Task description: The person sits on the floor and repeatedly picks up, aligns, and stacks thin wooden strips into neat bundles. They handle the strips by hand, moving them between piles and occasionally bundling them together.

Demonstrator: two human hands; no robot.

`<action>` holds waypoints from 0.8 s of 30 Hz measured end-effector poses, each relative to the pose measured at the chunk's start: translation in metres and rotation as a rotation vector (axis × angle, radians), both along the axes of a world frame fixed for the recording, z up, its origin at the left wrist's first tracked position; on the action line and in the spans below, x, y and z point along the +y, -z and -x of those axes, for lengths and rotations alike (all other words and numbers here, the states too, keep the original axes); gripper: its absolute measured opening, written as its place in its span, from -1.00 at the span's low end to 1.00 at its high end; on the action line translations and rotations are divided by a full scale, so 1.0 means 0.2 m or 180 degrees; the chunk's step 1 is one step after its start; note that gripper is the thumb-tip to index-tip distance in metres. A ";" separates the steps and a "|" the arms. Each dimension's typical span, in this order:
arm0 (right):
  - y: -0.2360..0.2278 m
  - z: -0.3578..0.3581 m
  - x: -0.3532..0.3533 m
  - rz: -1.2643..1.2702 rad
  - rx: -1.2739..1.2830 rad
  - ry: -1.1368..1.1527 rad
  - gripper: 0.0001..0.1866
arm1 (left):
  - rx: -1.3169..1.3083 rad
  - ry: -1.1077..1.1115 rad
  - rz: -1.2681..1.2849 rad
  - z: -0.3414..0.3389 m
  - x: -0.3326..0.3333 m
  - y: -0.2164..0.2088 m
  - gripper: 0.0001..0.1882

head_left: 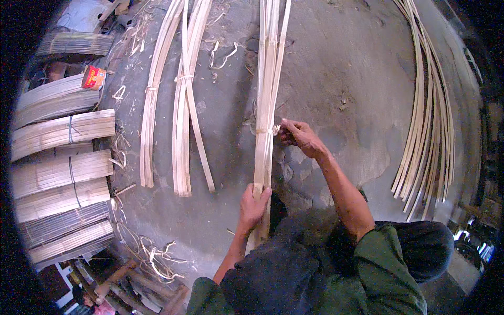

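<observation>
A long bundle of pale, flat bamboo strips (269, 79) runs up and away from my lap. My left hand (254, 207) is wrapped round its near part, thumb on top. Farther along, a thin tie strip (262, 130) circles the bundle and bunches into a knot at its right side. My right hand (302, 137) is closed by that knot, fingertips pinched on the tie strip's end; the fingers partly hide what they hold. On the floor to the left lie a tied bundle (152, 105) and another tied bundle (181, 142), one strip slanting off it.
Stacked bundles of slats (63, 128) line the left side, with a red box (93, 77) on them. Loose thin strips (155, 260) tangle on the concrete floor (352, 68) at lower left. A fan of narrow strips (428, 121) lies at the right.
</observation>
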State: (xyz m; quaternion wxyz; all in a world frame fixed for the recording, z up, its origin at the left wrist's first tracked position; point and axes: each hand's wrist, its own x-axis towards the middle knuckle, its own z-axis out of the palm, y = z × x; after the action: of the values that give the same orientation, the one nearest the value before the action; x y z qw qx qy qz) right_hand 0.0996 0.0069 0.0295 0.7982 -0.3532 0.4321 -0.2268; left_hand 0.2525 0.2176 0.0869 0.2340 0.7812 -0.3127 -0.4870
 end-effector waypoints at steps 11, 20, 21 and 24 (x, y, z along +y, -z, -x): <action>-0.14 -0.10 0.04 0.1023 -0.0076 0.1023 -0.60 | 0.3435 -0.0375 0.0318 -0.15 -0.09 -0.12 -0.52; -0.29 -0.19 0.06 0.2743 0.1119 0.0442 -0.58 | 0.3484 -0.0595 0.0382 -0.14 -0.07 -0.04 -0.51; -0.31 -0.19 0.06 0.2848 0.1328 0.0309 -0.58 | 0.3370 -0.0577 0.0371 -0.14 -0.07 -0.04 -0.51; -0.32 -0.22 0.05 0.2973 0.1484 0.0379 -0.62 | 0.3150 -0.0557 0.0258 -0.15 -0.09 -0.07 -0.51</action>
State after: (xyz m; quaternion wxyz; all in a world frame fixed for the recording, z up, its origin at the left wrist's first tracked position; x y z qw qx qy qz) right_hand 0.1439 0.0175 0.0942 0.4240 -0.6873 0.4704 -0.3557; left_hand 0.2827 0.2000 0.1008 0.4244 0.4703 -0.1163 -0.7650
